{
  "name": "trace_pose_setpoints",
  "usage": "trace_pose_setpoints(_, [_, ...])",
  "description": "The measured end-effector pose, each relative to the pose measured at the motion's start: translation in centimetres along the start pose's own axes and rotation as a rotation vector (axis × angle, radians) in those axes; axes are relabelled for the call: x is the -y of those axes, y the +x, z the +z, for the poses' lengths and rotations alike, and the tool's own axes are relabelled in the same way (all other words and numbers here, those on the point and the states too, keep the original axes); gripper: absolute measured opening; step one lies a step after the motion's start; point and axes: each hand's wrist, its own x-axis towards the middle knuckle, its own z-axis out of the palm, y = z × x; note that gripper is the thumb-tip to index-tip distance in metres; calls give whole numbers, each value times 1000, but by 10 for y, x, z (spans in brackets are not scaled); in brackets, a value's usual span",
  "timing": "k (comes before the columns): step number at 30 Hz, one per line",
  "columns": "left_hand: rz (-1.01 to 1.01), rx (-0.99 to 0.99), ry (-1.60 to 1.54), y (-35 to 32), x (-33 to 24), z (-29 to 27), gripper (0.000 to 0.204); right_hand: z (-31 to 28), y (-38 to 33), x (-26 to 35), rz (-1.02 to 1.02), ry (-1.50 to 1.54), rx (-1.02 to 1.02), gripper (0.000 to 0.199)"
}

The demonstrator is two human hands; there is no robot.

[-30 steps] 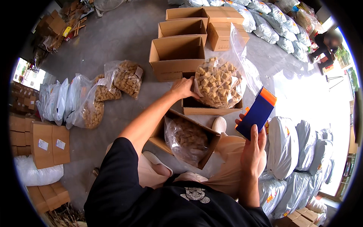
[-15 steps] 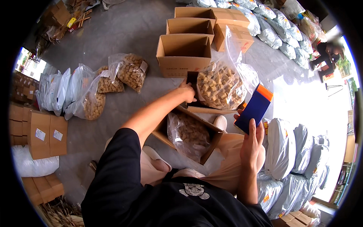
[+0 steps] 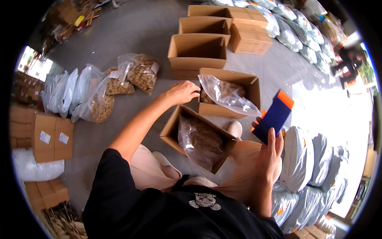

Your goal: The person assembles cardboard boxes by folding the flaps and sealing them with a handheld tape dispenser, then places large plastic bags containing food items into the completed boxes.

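Note:
My left hand (image 3: 183, 92) hovers by the left edge of an open carton (image 3: 229, 110), its fingers apart and nothing seen in them. Inside that carton lies a clear bag of brown chunks (image 3: 230, 88), its loose plastic neck draped over the near rim. My right hand (image 3: 267, 153) grips a dark blue, flat-sided object with orange ends (image 3: 273, 119), held up to the right of the cartons. Between my feet another open carton (image 3: 172, 126) stands at an angle, holding a clear bag of similar brown chunks (image 3: 203, 141).
Empty open cartons (image 3: 197, 63) line up beyond, beside closed cartons (image 3: 250, 38). Filled clear bags (image 3: 142, 73) rest on the floor at left, near grey sacks (image 3: 65, 93). More grey sacks (image 3: 296, 159) are stacked at my right. A person (image 3: 349, 65) is at far right.
The bag of chunks that stood up out of the farther carton has sunk into it, and its neck has flopped toward me. My left hand has come away from the carton, slightly leftward.

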Motion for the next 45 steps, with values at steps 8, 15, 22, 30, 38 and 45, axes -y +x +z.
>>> trace_pose_setpoints(8, [-377, 192, 99, -104, 148, -13, 46, -11, -7, -8, 63, -164, -99, 39])
trace_pose_setpoints(15, [-891, -198, -131, -188, 277, -16, 78, 0, 8, -23, 57, -336, -113, 38])
trace_pose_setpoints(22, [-1131, -955, -1132, -134, 365, -3, 36, 23, 22, -30, 40, -529, -226, 38])
trace_pose_setpoints(30, [-1169, -1153, -1668, -54, 387, -40, 43, 33, 34, -34, 33, -600, -178, 39])
trace_pose_setpoints(38, [-1170, -877, -1671, -46, 438, -17, 15, 60, 38, -27, 16, -592, -137, 40])
trace_pose_setpoints(45, [-739, -790, -1129, -39, 314, -99, 21, 50, 30, -26, -26, -530, -73, 39])
